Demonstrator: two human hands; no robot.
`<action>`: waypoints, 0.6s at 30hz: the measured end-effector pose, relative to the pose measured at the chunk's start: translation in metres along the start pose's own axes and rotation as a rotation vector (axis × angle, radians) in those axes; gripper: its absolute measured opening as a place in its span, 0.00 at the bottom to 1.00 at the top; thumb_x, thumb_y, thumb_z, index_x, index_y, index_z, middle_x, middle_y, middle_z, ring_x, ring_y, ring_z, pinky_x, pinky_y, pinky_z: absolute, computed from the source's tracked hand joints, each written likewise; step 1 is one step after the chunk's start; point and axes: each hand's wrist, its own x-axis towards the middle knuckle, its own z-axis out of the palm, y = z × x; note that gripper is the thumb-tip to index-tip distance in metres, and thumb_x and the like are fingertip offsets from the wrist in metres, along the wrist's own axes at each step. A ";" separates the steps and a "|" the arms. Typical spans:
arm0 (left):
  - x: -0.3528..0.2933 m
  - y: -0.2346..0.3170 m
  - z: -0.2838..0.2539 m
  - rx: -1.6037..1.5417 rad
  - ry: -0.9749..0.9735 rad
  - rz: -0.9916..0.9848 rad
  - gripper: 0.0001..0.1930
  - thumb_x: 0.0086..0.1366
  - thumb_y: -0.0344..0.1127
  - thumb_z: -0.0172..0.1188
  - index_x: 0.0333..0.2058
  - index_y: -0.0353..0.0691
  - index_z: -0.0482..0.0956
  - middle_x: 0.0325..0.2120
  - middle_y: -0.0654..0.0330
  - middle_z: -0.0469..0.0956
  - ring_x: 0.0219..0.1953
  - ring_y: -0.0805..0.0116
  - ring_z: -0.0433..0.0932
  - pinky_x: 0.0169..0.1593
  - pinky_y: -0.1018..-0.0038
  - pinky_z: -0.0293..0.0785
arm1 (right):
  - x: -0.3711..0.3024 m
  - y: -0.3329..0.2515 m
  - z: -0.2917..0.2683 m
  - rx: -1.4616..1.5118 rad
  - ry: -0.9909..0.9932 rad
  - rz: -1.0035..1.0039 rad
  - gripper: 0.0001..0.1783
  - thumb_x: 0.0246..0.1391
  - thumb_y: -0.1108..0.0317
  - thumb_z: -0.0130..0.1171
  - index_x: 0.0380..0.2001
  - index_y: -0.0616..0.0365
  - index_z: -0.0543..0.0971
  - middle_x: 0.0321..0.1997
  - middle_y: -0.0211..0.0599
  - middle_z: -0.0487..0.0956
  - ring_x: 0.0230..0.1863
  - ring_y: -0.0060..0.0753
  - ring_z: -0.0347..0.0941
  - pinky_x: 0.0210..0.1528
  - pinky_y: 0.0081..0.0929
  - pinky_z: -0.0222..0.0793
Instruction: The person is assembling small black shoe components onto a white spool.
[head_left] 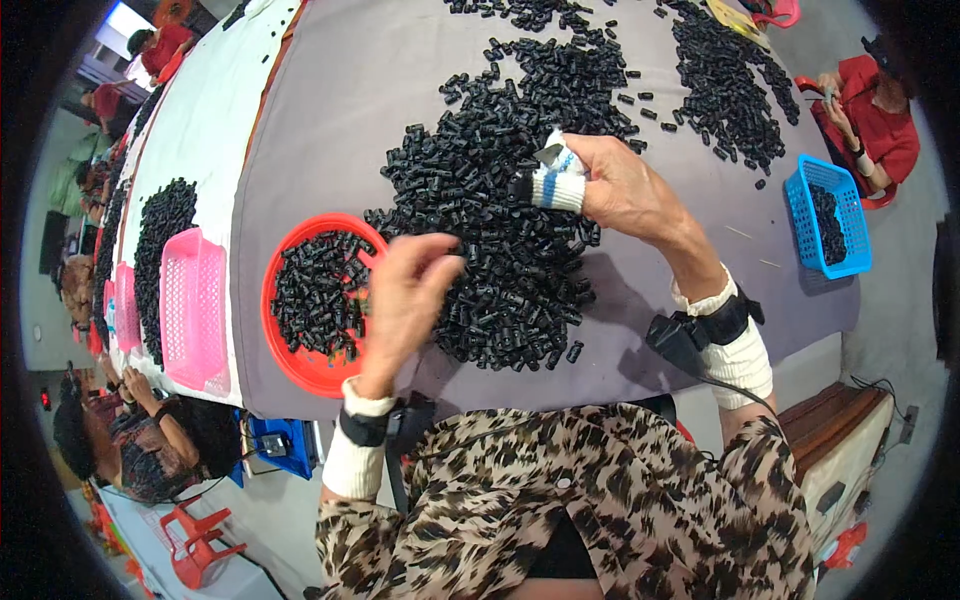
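Note:
My left hand [402, 305] is over the right rim of a red round basin [290, 365] that holds many small black cylindrical parts. Its thumb and forefinger curve toward each other, with a dark bit, seemingly one small black part, between the tips. My right hand [625, 190] is closed above a large heap of the same black parts [510, 290]. White wrapping with blue stripes [560, 188] covers some of its fingers, and a small grey blade [547, 155] sticks out at the thumb. Whether a part is also pinched there is hidden.
Pink baskets [192, 312] stand on the left by another black pile [165, 220]. A blue basket [858, 235] with black parts is at the right edge. Further heaps [725, 95] lie at the far side. Co-workers sit left and right [880, 130].

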 end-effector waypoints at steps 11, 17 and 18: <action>0.027 -0.012 0.073 0.437 -0.305 0.379 0.13 0.49 0.25 0.58 0.37 0.39 0.75 0.28 0.54 0.68 0.32 0.56 0.70 0.35 0.65 0.68 | -0.014 0.024 -0.007 -0.007 0.009 0.110 0.16 0.45 0.58 0.58 0.20 0.61 0.70 0.14 0.29 0.66 0.18 0.22 0.58 0.22 0.26 0.55; 0.030 -0.012 0.048 0.185 -0.186 0.158 0.08 0.50 0.27 0.62 0.31 0.36 0.76 0.23 0.61 0.72 0.24 0.72 0.71 0.29 0.77 0.67 | -0.014 0.031 0.007 0.088 -0.032 0.096 0.13 0.45 0.61 0.58 0.23 0.61 0.72 0.15 0.28 0.68 0.19 0.19 0.58 0.22 0.25 0.57; 0.030 -0.011 0.040 0.032 -0.127 0.086 0.08 0.50 0.27 0.62 0.31 0.36 0.77 0.22 0.62 0.72 0.23 0.73 0.71 0.28 0.77 0.67 | -0.014 0.028 0.011 0.121 -0.037 0.089 0.13 0.44 0.62 0.58 0.23 0.61 0.72 0.15 0.28 0.68 0.19 0.19 0.59 0.22 0.24 0.57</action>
